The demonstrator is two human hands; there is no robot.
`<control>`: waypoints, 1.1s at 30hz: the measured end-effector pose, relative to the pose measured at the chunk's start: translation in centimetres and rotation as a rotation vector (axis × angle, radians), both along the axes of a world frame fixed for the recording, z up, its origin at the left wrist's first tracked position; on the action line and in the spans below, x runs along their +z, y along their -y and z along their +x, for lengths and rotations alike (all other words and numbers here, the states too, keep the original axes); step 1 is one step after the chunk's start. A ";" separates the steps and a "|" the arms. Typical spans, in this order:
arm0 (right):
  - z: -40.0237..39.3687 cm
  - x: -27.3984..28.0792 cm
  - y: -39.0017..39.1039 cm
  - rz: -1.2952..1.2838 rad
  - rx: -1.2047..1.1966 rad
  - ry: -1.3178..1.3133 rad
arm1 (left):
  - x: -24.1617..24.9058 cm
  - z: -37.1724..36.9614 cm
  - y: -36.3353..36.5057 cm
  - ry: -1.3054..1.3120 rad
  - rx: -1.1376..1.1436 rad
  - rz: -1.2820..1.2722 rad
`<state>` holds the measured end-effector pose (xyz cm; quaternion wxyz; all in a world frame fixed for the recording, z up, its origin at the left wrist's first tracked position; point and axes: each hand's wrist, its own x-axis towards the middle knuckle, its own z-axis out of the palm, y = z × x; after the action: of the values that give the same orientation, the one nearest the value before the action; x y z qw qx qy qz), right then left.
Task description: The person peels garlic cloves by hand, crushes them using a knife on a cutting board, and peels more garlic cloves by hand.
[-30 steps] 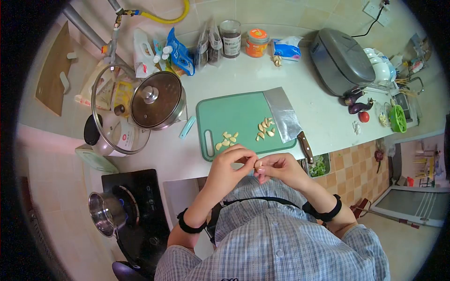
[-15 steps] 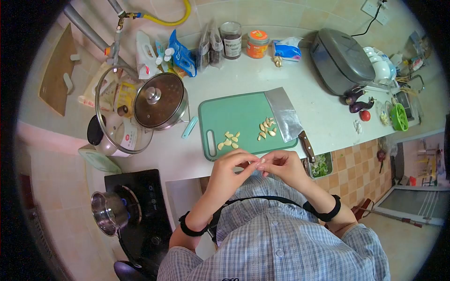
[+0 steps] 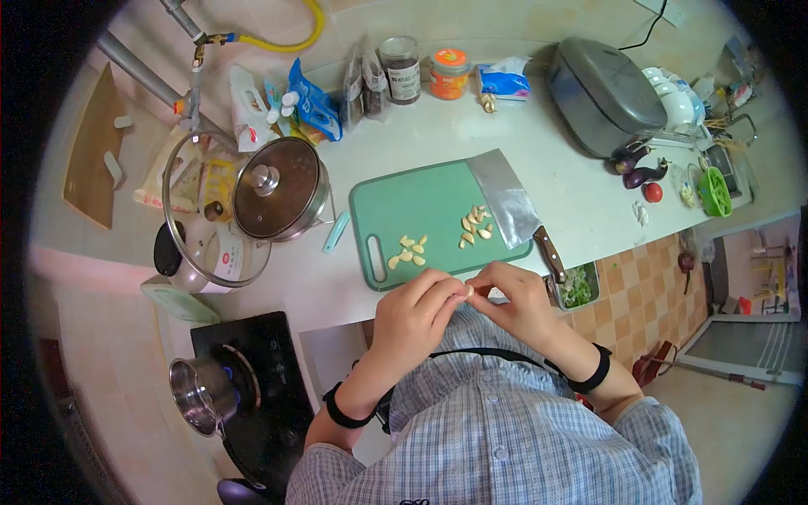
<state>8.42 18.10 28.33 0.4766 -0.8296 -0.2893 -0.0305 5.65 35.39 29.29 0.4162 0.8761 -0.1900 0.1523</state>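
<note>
Just beyond the near edge of the counter, my left hand (image 3: 415, 317) and my right hand (image 3: 515, 305) meet fingertip to fingertip. Pinched between them is a small pale garlic clove (image 3: 469, 290). Past my hands lies a green cutting board (image 3: 421, 198) with two groups of garlic on it. The left group of cloves (image 3: 407, 251) looks smooth and pale; the right group (image 3: 475, 224) looks browner, as if in its skin. A cleaver (image 3: 508, 200) rests on the board's right side, its wooden handle reaching past the edge.
On the left stand a lidded pot (image 3: 282, 189) and a glass lid (image 3: 177, 219). A saucepan (image 3: 202, 396) sits over a blue flame on the hob (image 3: 282, 383). A light-blue-handled tool (image 3: 337, 232) lies left of the board. Eggplants (image 3: 645, 173) and a tomato (image 3: 652, 193) are at right.
My fingers have shifted around the clove, which now shows more plainly between the fingertips. The left hand has turned slightly. The whole view has tilted a little.
</note>
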 end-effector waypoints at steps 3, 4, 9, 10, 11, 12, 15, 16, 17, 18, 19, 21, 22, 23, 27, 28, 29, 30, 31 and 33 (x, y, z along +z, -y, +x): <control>0.0 0.4 -0.2 0.006 -0.018 0.039 | 0.2 0.0 0.2 0.037 0.036 0.019; 0.1 0.5 -0.3 0.013 -0.028 0.062 | 0.2 0.0 0.2 0.039 0.035 0.018; 0.6 0.4 -0.3 0.033 0.009 -0.048 | -0.1 0.2 0.1 -0.220 0.021 -0.336; 0.7 0.4 -0.3 0.072 0.034 -0.171 | -0.1 0.4 -0.1 -0.220 0.022 -0.336; 0.8 0.3 -0.3 0.072 0.035 -0.171 | -0.1 0.6 -0.5 -0.291 -0.030 -0.337; 0.8 0.2 -0.2 0.065 0.073 -0.215 | 0.0 0.8 -0.8 -0.362 -0.082 -0.337; 0.9 0.3 -0.2 0.062 0.115 -0.285 | 0.1 1.1 -1.1 -0.440 -0.120 -0.392; 0.9 0.3 -0.2 0.065 0.117 -0.312 | 0.1 1.1 -1.1 -0.441 -0.119 -0.393; 0.9 0.4 -0.2 0.065 0.117 -0.313 | 0.1 1.2 -1.2 -0.442 -0.124 -0.388; 1.0 0.4 -0.2 0.076 0.108 -0.366 | 0.1 1.3 -1.2 -0.443 -0.129 -0.382; 1.0 0.5 -0.2 0.087 0.099 -0.420 | -0.1 1.3 -1.2 -0.443 -0.128 -0.382; 1.1 0.3 -0.2 0.082 0.097 -0.431 | -0.5 1.3 -1.0 -0.367 -0.097 -0.351; 1.1 0.3 -0.2 0.077 0.094 -0.442 | -0.4 1.3 -0.9 -0.366 -0.098 -0.351; 1.2 0.3 -0.1 0.078 0.094 -0.442 | -0.1 1.3 -0.7 -0.367 -0.084 -0.340; 1.2 0.2 0.2 0.110 0.121 -0.483 | -0.1 1.4 -0.6 -0.359 -0.091 -0.341; 1.2 0.1 0.2 0.137 0.139 -0.517 | -0.2 1.4 -0.5 -0.358 -0.092 -0.341; 1.3 0.0 0.3 0.137 0.139 -0.516 | -0.4 1.4 -0.4 -0.397 -0.083 -0.378; 1.3 0.0 0.4 0.165 0.152 -0.578 | -0.6 1.4 -0.4 -0.436 -0.074 -0.414; 1.4 -0.1 0.5 0.192 0.165 -0.641 | -0.6 1.4 -0.5 -0.435 -0.074 -0.414; 1.5 -0.1 0.7 0.188 0.174 -0.629 | -0.7 1.5 -0.7 -0.510 -0.090 -0.471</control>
<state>9.89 17.44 28.24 0.6178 -0.7230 -0.1938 0.2411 7.20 36.06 28.54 0.6471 0.7567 -0.0780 -0.0502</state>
